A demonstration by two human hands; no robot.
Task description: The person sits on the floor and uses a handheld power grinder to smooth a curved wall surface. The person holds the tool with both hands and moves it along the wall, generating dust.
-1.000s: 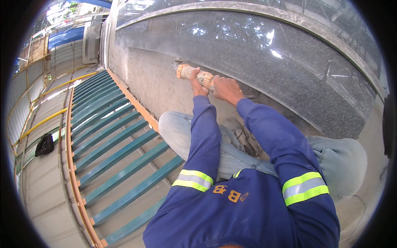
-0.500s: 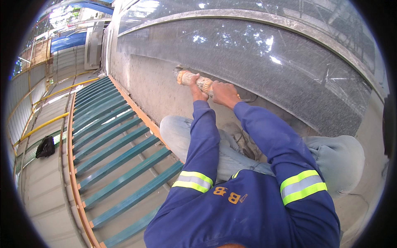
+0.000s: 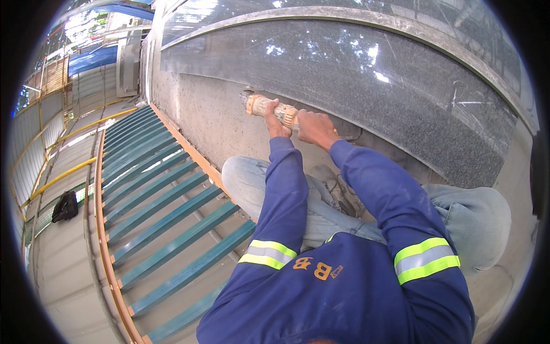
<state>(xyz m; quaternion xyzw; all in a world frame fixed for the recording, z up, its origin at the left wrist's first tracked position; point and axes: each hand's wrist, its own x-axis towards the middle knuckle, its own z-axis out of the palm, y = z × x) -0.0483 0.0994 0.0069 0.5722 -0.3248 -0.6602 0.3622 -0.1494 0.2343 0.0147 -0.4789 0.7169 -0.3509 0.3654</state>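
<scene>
A dusty, pale orange angle grinder [image 3: 260, 106] lies slantwise in both my hands, its head toward the far left. My left hand [image 3: 277, 121] is closed round the middle of its body, thumb on top. Farther back, my right hand [image 3: 317, 128] is wrapped round the rear end, knuckles up. The grinder's head is close to the lower edge of a dark grey speckled stone slab [image 3: 366, 86]; whether it touches the edge I cannot tell. Below that edge runs a rough concrete face [image 3: 200, 103]. A dark cord shows just behind my right hand.
To my left stands a metal railing with green slats [image 3: 172, 209] and an orange-brown frame [image 3: 189, 150]. Past it are a yellow pipe [image 3: 60, 180] and a black bag [image 3: 65, 206]. My bent jeans-clad knees flank my arms. A pale ledge [image 3: 401, 20] crosses above the slab.
The view has shifted slightly. Both hands keep the same hold on the grinder, which has stayed at nearly the same place along the slab's edge.
</scene>
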